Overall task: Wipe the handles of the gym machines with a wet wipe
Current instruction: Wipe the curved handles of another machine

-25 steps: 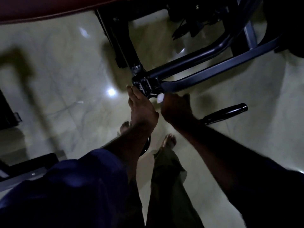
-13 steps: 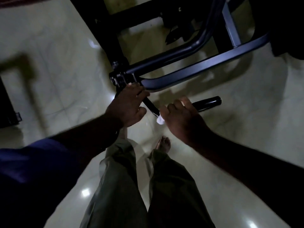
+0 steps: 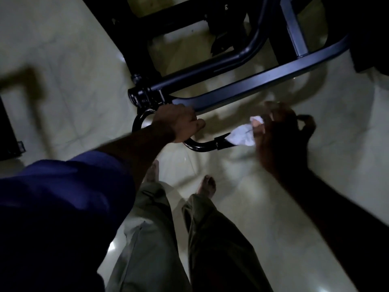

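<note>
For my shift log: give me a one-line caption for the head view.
Left hand grips the curved black handle bar while the right hand presses a white wet wipe onto its grip.

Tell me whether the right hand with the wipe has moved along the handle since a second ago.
Yes. The right hand with the wipe has slid outward along the handle, away from the frame's pivot joint and toward the grip's free end.

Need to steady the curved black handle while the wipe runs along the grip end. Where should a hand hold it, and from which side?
Hold the curved black handle on its bare bent tube near the pivot, where the left hand already wraps it from above. That probably leaves the sleeved grip end free for the right hand and wet wipe.
</note>
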Tool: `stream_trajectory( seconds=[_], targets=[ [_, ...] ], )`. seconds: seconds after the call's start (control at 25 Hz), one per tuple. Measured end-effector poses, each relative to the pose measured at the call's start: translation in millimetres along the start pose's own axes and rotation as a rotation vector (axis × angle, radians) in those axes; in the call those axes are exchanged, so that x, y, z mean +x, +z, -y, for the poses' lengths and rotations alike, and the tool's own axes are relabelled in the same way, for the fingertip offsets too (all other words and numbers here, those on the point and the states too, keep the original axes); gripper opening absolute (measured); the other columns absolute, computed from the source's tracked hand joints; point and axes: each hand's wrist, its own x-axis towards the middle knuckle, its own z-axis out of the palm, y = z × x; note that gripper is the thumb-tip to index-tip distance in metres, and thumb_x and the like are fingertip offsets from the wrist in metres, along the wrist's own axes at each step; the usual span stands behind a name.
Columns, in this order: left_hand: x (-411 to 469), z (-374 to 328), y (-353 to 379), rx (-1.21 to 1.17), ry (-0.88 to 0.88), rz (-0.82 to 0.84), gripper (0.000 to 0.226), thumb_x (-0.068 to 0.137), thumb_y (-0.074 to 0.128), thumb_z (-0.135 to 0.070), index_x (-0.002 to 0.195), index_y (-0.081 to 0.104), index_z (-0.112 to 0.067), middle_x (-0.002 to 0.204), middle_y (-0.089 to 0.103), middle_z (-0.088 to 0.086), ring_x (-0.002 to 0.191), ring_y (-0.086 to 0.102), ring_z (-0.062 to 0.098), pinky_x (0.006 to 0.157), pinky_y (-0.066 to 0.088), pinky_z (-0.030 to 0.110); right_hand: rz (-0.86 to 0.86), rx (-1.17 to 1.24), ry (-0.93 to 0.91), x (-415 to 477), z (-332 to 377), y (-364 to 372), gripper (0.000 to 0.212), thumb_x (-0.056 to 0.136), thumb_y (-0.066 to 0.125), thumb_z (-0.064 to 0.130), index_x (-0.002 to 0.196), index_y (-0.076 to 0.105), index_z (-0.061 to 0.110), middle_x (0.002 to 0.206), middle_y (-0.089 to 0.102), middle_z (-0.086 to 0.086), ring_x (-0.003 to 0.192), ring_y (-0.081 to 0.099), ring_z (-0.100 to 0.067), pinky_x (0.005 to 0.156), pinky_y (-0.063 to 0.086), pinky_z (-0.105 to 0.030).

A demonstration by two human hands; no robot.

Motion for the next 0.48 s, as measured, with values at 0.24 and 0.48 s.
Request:
stream_trajectory(
  seconds=[0.24, 0.48],
  targets=[
    [1, -1, -16, 0.144, 0.173, 0.130, 0.103, 0.055, -0.008, -0.066, 0.110, 0.070, -0.026, 0.120, 0.065, 0.013, 0.111, 0.063, 0.040, 0.076, 0.041, 0.043, -0.094, 0.017, -0.352, -19, 75, -13, 0.037, 0.103, 0.037, 0.036, 0.118, 0.065, 0.019, 0.112, 0.068, -0.003, 0.111, 0.061, -0.028, 0.111, 0.030, -0.051],
    [-9, -6, -26, 0.309, 0.211, 0.117, 0.029, 0.107, 0.036, -0.036, 0.107, 0.065, -0.031, 0.119, 0.062, 0.006, 0.112, 0.061, 0.035, 0.086, 0.055, 0.044, -0.339, 0.123, -0.022, -7, -3, -21, 0.018, 0.092, 0.064, 0.028, 0.106, 0.070, 0.019, 0.136, 0.063, -0.006, 0.116, 0.062, -0.032, 0.098, 0.039, -0.043]
  ],
)
